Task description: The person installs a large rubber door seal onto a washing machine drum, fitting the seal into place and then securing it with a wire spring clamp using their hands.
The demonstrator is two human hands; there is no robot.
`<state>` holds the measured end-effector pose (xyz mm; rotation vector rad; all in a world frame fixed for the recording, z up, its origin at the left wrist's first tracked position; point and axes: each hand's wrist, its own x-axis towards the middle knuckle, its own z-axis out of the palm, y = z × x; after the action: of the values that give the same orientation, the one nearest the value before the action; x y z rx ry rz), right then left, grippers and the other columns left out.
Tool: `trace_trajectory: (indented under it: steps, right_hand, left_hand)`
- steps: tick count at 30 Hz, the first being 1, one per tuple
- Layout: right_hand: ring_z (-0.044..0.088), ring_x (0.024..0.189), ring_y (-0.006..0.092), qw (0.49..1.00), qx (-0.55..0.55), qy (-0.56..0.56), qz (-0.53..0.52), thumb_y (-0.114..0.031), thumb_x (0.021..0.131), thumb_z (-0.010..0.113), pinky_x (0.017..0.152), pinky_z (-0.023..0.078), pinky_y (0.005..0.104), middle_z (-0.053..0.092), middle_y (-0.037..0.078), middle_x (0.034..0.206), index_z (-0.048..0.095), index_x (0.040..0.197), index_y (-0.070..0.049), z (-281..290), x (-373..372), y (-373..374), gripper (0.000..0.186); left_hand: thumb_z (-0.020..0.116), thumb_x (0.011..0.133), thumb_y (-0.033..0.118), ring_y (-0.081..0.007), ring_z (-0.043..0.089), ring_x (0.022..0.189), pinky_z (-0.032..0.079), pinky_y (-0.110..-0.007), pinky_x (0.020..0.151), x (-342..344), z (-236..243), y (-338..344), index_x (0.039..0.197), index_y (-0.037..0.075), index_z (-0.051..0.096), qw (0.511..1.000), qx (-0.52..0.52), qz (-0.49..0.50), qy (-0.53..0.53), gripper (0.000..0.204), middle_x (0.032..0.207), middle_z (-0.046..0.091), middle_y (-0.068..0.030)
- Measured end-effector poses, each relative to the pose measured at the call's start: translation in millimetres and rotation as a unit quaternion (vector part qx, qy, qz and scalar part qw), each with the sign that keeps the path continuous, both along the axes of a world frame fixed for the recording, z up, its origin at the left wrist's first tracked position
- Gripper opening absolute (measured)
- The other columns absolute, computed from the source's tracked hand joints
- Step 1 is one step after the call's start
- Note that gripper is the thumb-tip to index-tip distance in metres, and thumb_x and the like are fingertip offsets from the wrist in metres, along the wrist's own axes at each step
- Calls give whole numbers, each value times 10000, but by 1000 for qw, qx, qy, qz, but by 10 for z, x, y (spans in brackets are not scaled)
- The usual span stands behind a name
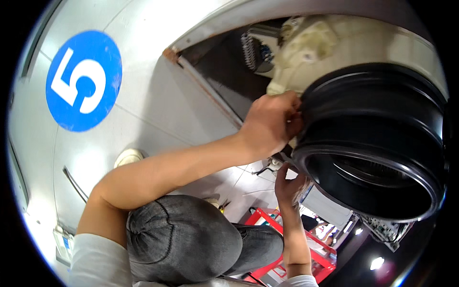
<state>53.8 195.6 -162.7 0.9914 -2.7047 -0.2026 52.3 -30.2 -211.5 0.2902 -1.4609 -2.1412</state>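
Note:
A black rubber door gasket (373, 110) fills the right side, its round mouth facing me. Behind it is the cream plastic tub (411, 43) of a washing machine. My left hand (272, 124) is at the gasket's left edge, where it meets the tub. Its fingers are curled closed, and what they pinch is hidden. Lower down, my right hand (288, 187) is beside the gasket's lower left rim, thumb raised and apart from the fingers. The fingertips are partly hidden and blurred, and I see nothing held there.
The machine's metal cabinet edge (210, 88) runs beside my left hand, with a coiled spring (248, 50) inside. A red-framed cart (322, 256) stands below my right forearm. The pale tiled floor (138, 105) bears a round blue marker (95, 45). My knee in grey jeans (191, 239) is nearby.

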Motion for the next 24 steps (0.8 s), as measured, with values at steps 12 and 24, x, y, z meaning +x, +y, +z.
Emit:
trace_trajectory:
  steps: [12,24]
  right_hand:
    - [576,974,423,994,-107,-33,18,-164,713,686,840,445,495,609,213,1061,606,1116,-3,-56,-68,-7,441]
    - [603,839,382,988,-139,-73,-1,-154,704,685,726,470,496,630,178,896,665,932,-10,68,11,-149,270]
  left_hand:
    - [572,854,-28,-173,667,760,524,-296,686,94,58,-205,1095,-22,592,998,-31,-35,-46,242,872,676,-118]
    - [554,901,-1,-208,580,847,464,-308,760,503,1500,-649,1006,-36,607,908,-380,171,48,122,984,617,-129]
